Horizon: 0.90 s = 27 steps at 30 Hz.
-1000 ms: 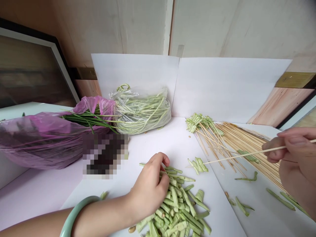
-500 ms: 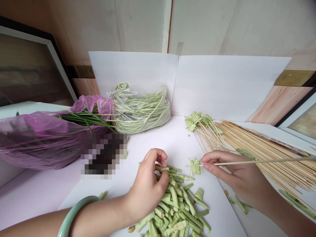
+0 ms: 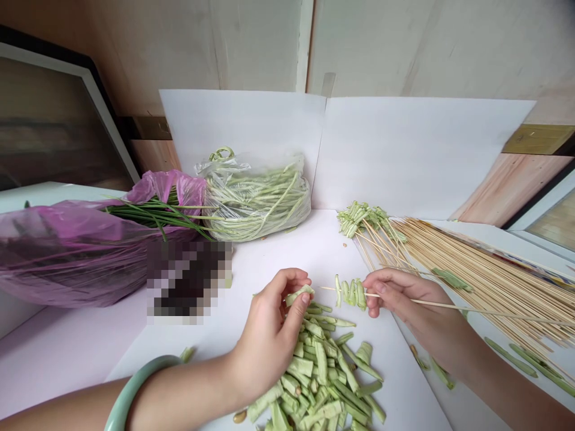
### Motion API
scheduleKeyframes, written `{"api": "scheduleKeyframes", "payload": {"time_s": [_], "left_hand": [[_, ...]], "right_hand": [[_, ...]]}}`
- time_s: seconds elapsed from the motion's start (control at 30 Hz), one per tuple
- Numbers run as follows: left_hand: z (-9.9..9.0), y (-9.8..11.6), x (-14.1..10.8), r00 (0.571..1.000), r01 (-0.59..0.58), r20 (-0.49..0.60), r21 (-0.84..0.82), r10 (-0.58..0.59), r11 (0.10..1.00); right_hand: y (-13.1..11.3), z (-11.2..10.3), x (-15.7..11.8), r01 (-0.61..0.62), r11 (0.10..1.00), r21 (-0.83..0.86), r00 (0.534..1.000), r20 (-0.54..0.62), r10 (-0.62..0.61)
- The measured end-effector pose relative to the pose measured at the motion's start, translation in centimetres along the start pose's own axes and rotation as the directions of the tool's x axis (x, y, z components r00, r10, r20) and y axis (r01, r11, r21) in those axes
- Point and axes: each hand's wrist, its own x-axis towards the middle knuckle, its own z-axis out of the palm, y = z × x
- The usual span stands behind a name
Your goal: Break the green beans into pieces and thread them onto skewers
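Observation:
Between the fingertips of my left hand [image 3: 274, 335] is a short green bean piece [image 3: 300, 294]. My right hand [image 3: 417, 305] pinches a thin wooden skewer [image 3: 467, 309], whose tip points left toward my left hand. Several bean pieces [image 3: 353, 293] are threaded crosswise near that tip, just left of my right fingertips. The held piece and the skewer tip are apart. Under and beside my left hand lies a pile of cut bean pieces [image 3: 323, 371] on white paper.
Behind are a clear bag of long beans [image 3: 260, 197] and a purple bag of green stalks [image 3: 81, 257]. Filled skewers [image 3: 363, 221] lie at the back right beside many bare skewers [image 3: 476, 269]. A blurred dark patch [image 3: 188, 284] is at the left.
My left hand has a bean piece raised at its fingertips. The skewer tip now shows past the threaded pieces, and the skewer's angle has changed in my right hand.

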Motion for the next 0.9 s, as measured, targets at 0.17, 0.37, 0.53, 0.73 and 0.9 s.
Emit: {"api": "scheduleKeyframes", "payload": {"time_s": [0.17, 0.37, 0.53, 0.73, 0.9], "left_hand": [[0.0, -0.2, -0.3, 0.999, -0.028, -0.025, -0.024, 0.028, 0.999], [-0.2, -0.5, 0.1, 0.994, -0.069, -0.089, -0.096, 0.060, 0.993], [-0.1, -0.5, 0.2, 0.993, -0.038, -0.119, -0.128, 0.022, 0.991], [0.1, -0.5, 0.2, 0.993, -0.031, -0.118, -0.142, 0.014, 0.989], [0.2, -0.5, 0.1, 0.994, -0.032, -0.107, -0.169, 0.015, 0.985]], "right_hand": [[-0.4, 0.5, -0.2, 0.039, 0.980, 0.197, 0.999, -0.043, -0.031], [-1.0, 0.9, -1.2, 0.136, 0.933, 0.334, 0.990, -0.005, -0.143], [-0.4, 1.0, -1.8, 0.125, 0.935, 0.332, 0.988, 0.044, -0.148], [0.2, 1.1, -2.3, 0.130, 0.978, 0.166, 0.987, 0.069, -0.143], [-0.3, 1.4, -2.5, 0.208, 0.977, 0.042, 0.974, 0.081, -0.211]]}}
